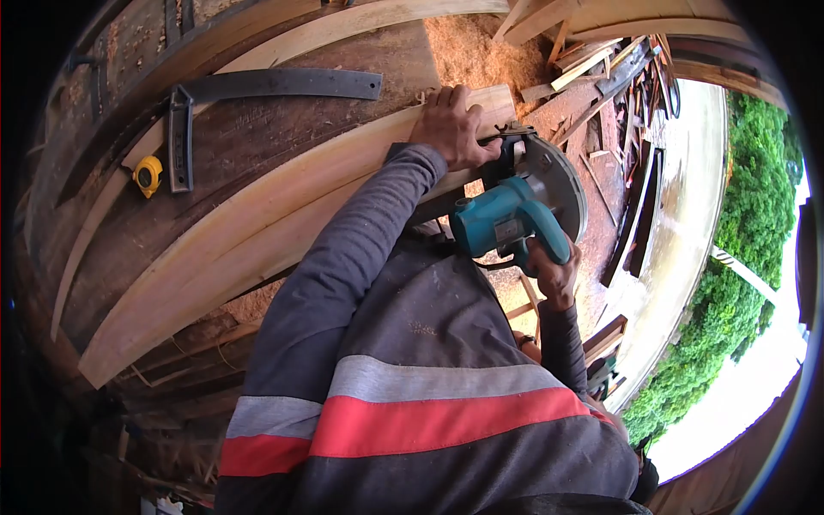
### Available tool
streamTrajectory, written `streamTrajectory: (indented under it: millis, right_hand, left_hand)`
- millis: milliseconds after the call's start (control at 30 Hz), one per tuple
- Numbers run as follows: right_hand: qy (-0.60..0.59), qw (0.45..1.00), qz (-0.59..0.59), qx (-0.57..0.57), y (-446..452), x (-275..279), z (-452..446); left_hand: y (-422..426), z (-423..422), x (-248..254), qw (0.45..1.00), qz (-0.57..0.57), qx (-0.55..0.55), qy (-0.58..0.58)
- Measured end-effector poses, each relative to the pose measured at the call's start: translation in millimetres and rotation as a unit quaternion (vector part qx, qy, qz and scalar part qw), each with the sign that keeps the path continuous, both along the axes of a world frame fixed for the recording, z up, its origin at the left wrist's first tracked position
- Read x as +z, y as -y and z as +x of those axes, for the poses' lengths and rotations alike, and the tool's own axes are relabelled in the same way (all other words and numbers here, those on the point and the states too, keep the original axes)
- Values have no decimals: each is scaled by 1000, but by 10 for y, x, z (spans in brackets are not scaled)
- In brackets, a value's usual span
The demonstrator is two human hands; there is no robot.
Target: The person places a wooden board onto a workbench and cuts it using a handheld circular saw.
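Note:
A teal circular saw [502, 216] with a grey blade guard stands at the end of a long pale wooden board [249, 202]. My right hand [554, 273] is wrapped round the saw's rear handle. Near the same end of the board, my left hand [451, 129] grips the wood with bent fingers, its thumb close to the front of the saw. The guard and saw body hide the blade and the cut. Beyond the board, a dark metal square [283, 83] lies on the brown wooden surface [232, 129], with a yellow tape measure [148, 175] near its short arm.
Orange sawdust [468, 56] covers the ground past the board's end. Wood offcuts [631, 94] are heaped at the upper right, with long dark strips [639, 215] below them. A dark cable hangs under the saw. Green foliage [755, 180] shows beyond a pale ledge.

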State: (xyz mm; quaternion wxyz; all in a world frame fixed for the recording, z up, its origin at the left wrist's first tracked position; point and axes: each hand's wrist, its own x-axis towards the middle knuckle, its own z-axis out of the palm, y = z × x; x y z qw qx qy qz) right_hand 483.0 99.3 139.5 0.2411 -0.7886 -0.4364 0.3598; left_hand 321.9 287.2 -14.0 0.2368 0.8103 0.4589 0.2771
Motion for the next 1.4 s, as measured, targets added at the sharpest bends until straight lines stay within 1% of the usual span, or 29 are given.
streamTrajectory:
  millis: [300,533,567,633,733,833,900,933,967,1033,1100,1167,1300,1400]
  right_hand:
    - [0,1000,7,-15,-71,-26,-32]
    - [17,1000,12,1,-119,-73,1]
    - [55,996,45,54,-115,-103,24]
    - [94,987,77,108,-108,-141,61]
    - [100,985,76,119,-121,-149,71]
    - [82,988,78,109,-175,-103,12]
    - [44,998,26,45,-215,-53,-38]
    - [44,998,26,45,-221,-65,-27]
    - [62,994,46,75,-230,-86,-8]
    - [80,989,67,104,-258,-81,-18]
    - [60,995,42,66,-312,-28,-82]
    - [52,996,40,60,-316,-40,-74]
    - [48,997,29,48,-356,-50,-74]
    - [51,997,30,56,-365,-59,-62]
  left_hand:
    - [0,6,-14,1000,-14,3,25]
    - [-17,9,-40,999,-6,9,48]
    - [-15,5,-36,998,-6,7,55]
    - [-15,-4,-26,999,-17,6,49]
    - [-19,-12,-1,999,-27,4,40]
    - [-28,-6,-6,999,-26,8,42]
    - [-26,3,-26,998,-26,12,47]
    - [-25,8,-37,997,-12,20,70]
    - [-29,9,-41,995,2,28,92]
    - [-31,17,-45,995,4,35,97]
    - [-33,16,-37,994,5,42,103]
    - [-39,8,-28,995,-29,32,87]
    - [-50,0,-16,994,-39,35,96]
    - [-59,7,-25,996,-42,32,76]
